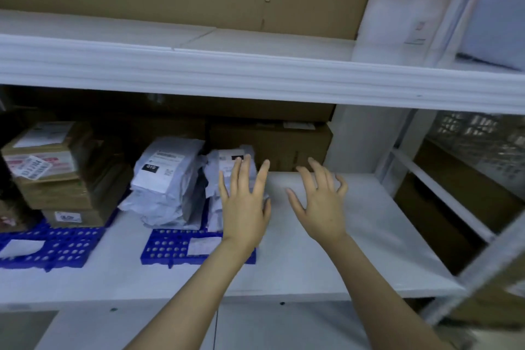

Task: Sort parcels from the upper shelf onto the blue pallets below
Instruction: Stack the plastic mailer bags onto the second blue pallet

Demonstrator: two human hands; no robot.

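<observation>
Here the 2 grips are spread wide, nothing held; the parcel stack (224, 163) on the blue pallet (170, 248) is partly covered by the left hand (245, 213), the right hand (321, 207) seen right of that pallet

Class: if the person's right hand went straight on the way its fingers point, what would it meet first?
Most likely the brown cardboard box at the back of the white lower shelf. The open right hand points across bare shelf board towards it, with nothing between, though depth is unclear.
</observation>
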